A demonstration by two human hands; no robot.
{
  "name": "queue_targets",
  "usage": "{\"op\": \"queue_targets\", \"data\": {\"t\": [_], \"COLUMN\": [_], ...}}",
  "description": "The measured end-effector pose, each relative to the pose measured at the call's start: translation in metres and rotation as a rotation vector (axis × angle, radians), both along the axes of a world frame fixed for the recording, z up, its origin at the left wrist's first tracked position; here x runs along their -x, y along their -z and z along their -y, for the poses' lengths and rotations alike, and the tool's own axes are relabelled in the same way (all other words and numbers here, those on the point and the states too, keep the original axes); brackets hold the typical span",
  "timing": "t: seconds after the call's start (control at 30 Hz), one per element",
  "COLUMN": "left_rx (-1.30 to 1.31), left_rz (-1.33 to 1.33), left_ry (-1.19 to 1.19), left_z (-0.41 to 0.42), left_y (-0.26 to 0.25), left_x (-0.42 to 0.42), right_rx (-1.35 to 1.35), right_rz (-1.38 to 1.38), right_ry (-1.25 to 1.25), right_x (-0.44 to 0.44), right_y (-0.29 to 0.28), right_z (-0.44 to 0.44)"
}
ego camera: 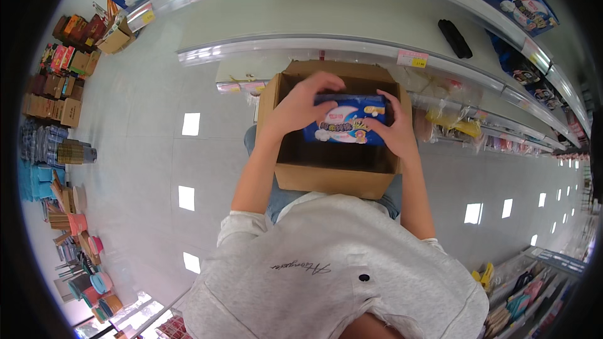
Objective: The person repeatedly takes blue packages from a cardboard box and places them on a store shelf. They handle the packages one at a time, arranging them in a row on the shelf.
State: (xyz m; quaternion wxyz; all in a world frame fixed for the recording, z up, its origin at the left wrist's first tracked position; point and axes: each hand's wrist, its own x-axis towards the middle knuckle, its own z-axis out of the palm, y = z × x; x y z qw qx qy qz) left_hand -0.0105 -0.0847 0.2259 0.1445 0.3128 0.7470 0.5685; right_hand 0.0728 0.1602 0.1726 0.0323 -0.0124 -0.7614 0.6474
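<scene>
A blue printed product pack (348,125) is tilted over the mouth of an open cardboard box (330,176). My right hand (395,125) grips the pack's right end, with the thumb on its printed face and the fingers at its top right corner. Over the upper left corner is my left hand (313,103), its thumb across the face and its fingers blurred above the top edge. Whether those fingers bear on the pack is unclear. Below the pack, the box's inside is dark, so its contents are hidden. The box sits at my knees, flaps raised.
A shelf board (301,14) with price tags crosses just beyond the box. On it lies a black object (455,38). More blue packs (516,2) stand on the upper shelf at right. Stacked cartons (54,108) and buckets (77,223) line the far left side of the tiled floor (141,169).
</scene>
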Motion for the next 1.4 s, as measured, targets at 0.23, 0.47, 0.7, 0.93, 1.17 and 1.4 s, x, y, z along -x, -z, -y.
{"op": "queue_targets", "data": {"t": [0.23, 0.47, 0.7, 0.93, 1.17, 1.4], "left_rx": [-0.089, -0.472, -0.432, -0.462, -0.318, -0.232], "left_rz": [-0.005, -0.279, -0.943, -0.876, -0.969, -0.845], "left_ry": [-0.447, -0.497, -0.525, -0.435, -0.439, -0.412], "left_z": [0.001, -0.061, -0.090, -0.115, -0.112, -0.117], "left_y": [-0.013, -0.016, -0.131, -0.168, -0.172, -0.168], "left_x": [-0.029, -0.025, -0.003, 0.026, 0.024, 0.019], "right_rx": [0.254, -0.177, 0.008, 0.011, -0.236, -0.139], "right_rz": [-0.045, -0.525, -0.864, -1.016, -0.997, -0.979], "right_ry": [0.343, 0.535, 0.702, 0.654, 0.780, 0.841], "right_x": [-0.001, 0.006, 0.035, 0.100, 0.103, 0.099], "right_y": [-0.029, -0.071, -0.175, -0.231, -0.238, -0.239], "right_z": [-0.014, -0.040, -0.052, -0.066, -0.071, -0.071]}}
